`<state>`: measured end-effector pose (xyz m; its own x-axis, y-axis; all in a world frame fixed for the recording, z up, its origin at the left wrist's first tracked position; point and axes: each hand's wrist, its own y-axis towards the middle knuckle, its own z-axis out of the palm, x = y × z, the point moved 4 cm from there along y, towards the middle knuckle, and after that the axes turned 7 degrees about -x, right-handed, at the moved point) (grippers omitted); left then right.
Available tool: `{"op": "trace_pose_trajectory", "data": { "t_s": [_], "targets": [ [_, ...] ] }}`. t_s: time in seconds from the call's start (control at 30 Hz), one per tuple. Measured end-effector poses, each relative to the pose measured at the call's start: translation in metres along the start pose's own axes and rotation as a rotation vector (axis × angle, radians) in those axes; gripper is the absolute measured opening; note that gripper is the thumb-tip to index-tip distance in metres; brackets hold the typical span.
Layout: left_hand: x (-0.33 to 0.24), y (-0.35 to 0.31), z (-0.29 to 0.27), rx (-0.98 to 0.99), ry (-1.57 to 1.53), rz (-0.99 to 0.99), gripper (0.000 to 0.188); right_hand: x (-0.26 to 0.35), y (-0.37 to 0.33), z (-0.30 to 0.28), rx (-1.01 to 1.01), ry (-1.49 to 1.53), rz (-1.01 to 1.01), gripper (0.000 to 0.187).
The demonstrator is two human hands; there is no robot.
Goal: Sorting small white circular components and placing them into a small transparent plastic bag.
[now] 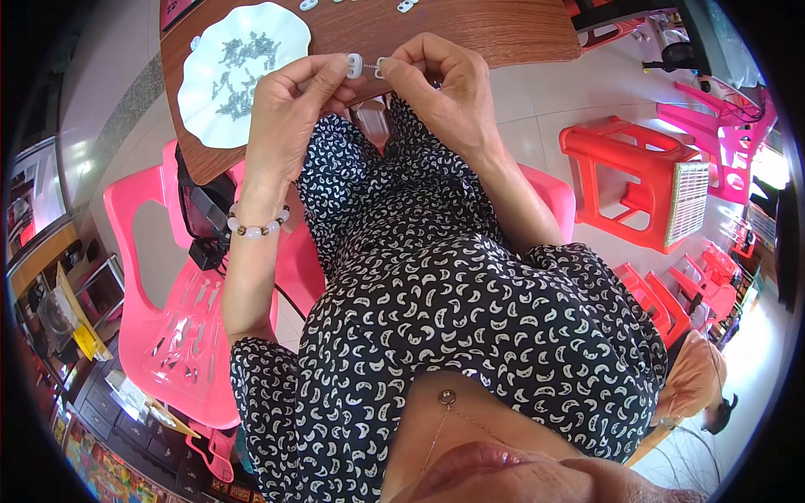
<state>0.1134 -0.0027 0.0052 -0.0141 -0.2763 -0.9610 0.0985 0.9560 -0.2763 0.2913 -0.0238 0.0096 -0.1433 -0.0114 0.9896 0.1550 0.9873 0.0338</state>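
Over the near edge of the brown table [470,29], my left hand [293,105] pinches a white oval plastic piece [354,66] with two holes, which looks like part of a cord lock. My right hand [449,96] grips a smaller white piece [381,68] between thumb and index finger. A thin metal spring [369,66] spans the short gap between the two pieces. Left of my hands, a white wavy-rimmed plate [194,94] holds many small grey springs [243,52]. Several more white pieces [407,5] lie at the table's far side.
A pink chair [138,243] with a black bag [201,205] stands to my left. Red stools [616,180] and pink chairs [729,126] are on the right. Another person in orange [694,377] is at the lower right. My lap lies below the table edge.
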Motion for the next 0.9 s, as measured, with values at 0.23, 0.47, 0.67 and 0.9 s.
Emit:
{"op": "trace_pose_trajectory", "data": {
  "t_s": [0.23, 0.47, 0.67, 0.9],
  "targets": [
    [0.0020, 0.0002, 0.0003, 0.021, -0.046, -0.001, 0.027, -0.0005, -0.0004, 0.0009, 0.019, 0.002, -0.010, 0.017],
    [-0.0010, -0.0025, 0.0012, -0.003, 0.009, 0.017, 0.026, 0.0003, -0.0010, 0.0015, 0.023, -0.023, -0.011, 0.017],
    [-0.0012, -0.0017, 0.0029, -0.007, 0.012, 0.029, 0.026, 0.0003, -0.0013, 0.0012, -0.002, -0.024, -0.031, 0.016],
    [-0.0003, -0.0018, 0.0022, -0.022, 0.032, 0.034, 0.026, 0.0003, -0.0019, 0.0020, -0.008, -0.026, -0.039, 0.016]
  ]
}}
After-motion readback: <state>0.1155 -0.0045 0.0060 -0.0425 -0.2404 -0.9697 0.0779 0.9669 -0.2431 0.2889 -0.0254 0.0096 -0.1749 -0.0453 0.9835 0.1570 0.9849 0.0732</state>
